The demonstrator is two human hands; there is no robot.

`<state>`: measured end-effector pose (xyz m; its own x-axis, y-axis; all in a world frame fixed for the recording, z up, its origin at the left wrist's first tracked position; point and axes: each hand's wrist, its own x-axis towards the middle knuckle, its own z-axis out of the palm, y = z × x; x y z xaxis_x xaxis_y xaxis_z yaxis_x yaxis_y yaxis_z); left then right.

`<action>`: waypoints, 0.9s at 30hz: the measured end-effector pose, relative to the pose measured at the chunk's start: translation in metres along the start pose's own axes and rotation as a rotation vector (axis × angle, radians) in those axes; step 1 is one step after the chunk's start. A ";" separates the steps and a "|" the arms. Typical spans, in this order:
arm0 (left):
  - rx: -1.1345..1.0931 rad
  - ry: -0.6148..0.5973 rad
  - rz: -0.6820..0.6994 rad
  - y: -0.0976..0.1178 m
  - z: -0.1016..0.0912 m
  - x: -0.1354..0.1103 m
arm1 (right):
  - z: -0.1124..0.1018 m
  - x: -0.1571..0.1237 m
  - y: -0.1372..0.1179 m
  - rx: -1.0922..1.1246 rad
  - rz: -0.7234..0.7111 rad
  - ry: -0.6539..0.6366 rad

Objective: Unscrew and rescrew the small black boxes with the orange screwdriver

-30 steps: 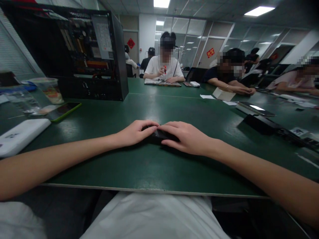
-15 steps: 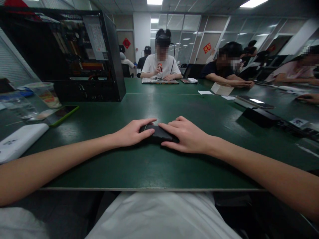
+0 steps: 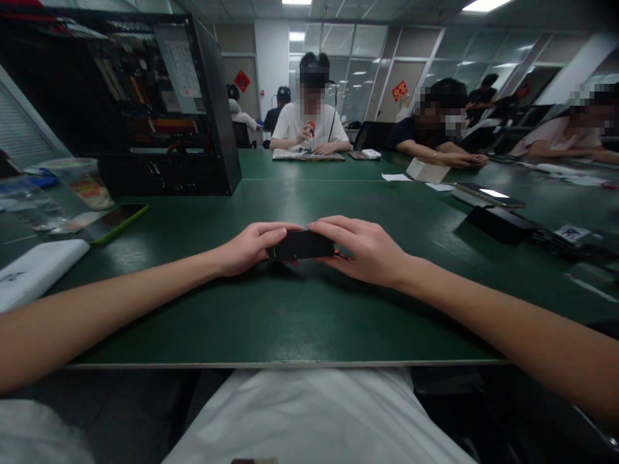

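Note:
A small flat black device (image 3: pixel 302 245) is tipped up on its long edge just above the green table (image 3: pixel 300 316). My left hand (image 3: pixel 246 248) grips its left end, fingers curled over the top. My right hand (image 3: pixel 367 248) grips its right end the same way, thumb underneath. A small orange-red spot shows under the right thumb. Both forearms stretch in from the near corners.
An open black computer case (image 3: pixel 145 103) stands at the back left. In front of it lie a phone in a green case (image 3: pixel 113 222), a plastic cup (image 3: pixel 87 180) and a white flat box (image 3: pixel 33 270). Black devices (image 3: pixel 503 222) lie to the right. Several people sit across the table.
The black device lay flat under my fingers; now both hands have tipped it up onto its edge and lifted it slightly. The view has shifted a little upward.

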<state>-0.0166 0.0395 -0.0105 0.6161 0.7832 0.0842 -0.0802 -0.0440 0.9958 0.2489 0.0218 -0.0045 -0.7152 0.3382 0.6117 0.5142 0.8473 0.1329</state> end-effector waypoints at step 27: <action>0.444 0.093 0.173 0.000 -0.007 -0.001 | -0.007 0.009 -0.005 0.563 0.363 -0.021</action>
<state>-0.0227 0.0432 -0.0109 0.5494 0.7919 0.2666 0.1796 -0.4234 0.8879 0.2427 0.0174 0.0062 -0.5555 0.6452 0.5246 0.4025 0.7607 -0.5093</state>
